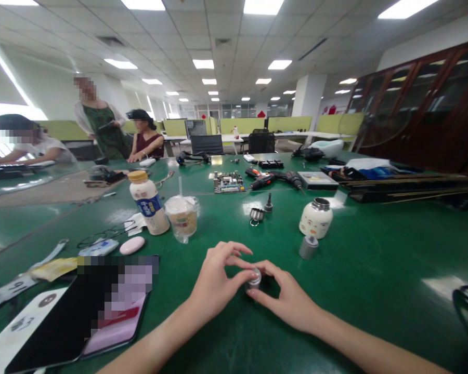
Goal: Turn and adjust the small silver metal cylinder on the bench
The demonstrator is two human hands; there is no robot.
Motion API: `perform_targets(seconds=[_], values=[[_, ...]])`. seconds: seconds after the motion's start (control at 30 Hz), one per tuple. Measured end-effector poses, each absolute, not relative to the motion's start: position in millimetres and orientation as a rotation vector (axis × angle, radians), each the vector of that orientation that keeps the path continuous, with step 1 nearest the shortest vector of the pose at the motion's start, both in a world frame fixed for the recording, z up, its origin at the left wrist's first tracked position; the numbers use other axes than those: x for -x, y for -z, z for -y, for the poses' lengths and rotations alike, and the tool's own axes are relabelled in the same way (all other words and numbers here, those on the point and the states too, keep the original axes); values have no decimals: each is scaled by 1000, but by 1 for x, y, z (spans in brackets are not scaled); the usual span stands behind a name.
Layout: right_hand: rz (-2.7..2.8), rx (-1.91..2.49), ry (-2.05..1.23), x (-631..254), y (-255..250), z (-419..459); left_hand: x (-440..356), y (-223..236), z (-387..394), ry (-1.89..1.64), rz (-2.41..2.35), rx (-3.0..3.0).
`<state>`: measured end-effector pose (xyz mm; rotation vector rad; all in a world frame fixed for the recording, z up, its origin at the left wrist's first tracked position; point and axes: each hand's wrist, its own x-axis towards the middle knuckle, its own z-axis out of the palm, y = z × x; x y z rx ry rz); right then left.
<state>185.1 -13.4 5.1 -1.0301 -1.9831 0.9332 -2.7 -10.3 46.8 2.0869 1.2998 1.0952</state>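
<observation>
My left hand pinches top of small metal cylinder; my right hand clamps its side. Beyond grip, rightward: gray cap, open cream bottle. Beyond grip, leftward: drink cup.

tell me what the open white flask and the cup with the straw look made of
Flask: likely metal with a pale, coated finish, as the bare rim shines silver. Cup: probably clear, glossy plastic, since light brown contents show through.
</observation>
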Motion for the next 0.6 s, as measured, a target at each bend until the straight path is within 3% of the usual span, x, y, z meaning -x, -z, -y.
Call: perform_targets(seconds=[0.33, 0.6], values=[[1983, 1018, -935, -185, -3, 12, 3, -46, 17, -1077, -1116, -2109], [1993, 1037, -924, -184, -3, 12, 0, -37, 14, -1149, -1242, -2156]])
